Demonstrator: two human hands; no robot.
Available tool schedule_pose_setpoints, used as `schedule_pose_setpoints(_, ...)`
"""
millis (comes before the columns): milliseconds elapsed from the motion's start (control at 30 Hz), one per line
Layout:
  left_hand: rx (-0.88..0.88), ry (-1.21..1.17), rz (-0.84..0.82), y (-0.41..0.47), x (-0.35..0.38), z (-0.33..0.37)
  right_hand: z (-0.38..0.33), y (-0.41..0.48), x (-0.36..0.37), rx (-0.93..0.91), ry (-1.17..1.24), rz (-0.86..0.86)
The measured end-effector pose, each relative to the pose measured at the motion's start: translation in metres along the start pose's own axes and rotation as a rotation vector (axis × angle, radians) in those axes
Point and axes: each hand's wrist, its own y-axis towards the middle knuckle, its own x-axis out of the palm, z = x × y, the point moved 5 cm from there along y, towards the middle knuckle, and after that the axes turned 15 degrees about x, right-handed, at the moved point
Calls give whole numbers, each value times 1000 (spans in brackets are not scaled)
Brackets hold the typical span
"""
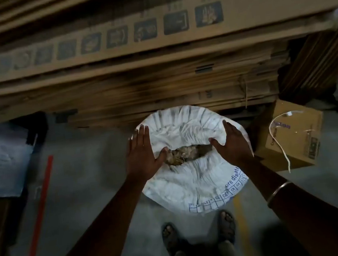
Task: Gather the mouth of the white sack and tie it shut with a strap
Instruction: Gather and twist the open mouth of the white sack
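A white sack [195, 180] stands upright on the grey concrete floor [97, 179], just in front of the person's 2 sandalled feet [199, 233] and close against a stack of flattened cardboard [138, 97]. Its mouth is rolled down into a thick crumpled collar, and a narrow gap in the middle shows brownish contents [180, 158] inside. The left hand [143, 154] lies flat on the left rim of the sack with fingers spread and straight, thumb at the edge of the gap, gripping nothing. The right hand [232, 143] rests on the right rim in the same way, fingers wide, thumb pressing the cloth beside the gap. A metal bangle [279, 193] circles the right forearm. A white strap [280, 137] lies loose across a cardboard box [293, 140] just to the right of the sack, apart from both hands. A red line [38, 224] runs along the floor on the left.
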Motion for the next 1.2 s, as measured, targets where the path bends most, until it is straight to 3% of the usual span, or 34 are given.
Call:
schedule_pose_setpoints(333,10,33,-79,0,108,-15,86,74,80,268,5,-52)
schedule_pose_setpoints(467,18,13,-97,0,131,-12,140,121,125,514,307,-183)
schedule_pose_setpoints(567,12,7,-104,5,142,-9,219,180,191,524,476,-260)
schedule_pose_setpoints(733,21,-2,-112,16,158,-3,116,106,123,572,555,-242)
schedule_pose_setpoints(867,54,-43,-146,26,165,10,73,88,121,467,604,-362)
schedule_pose_setpoints(967,-21,-238,-211,29,167,34,31,76,123,402,680,-469)
schedule_pose_setpoints(1067,13,-309,-190,30,167,72,-6,64,127,354,715,-593)
schedule_pose_setpoints(1200,-277,-636,-22,30,174,83,-20,52,127,310,788,-826)
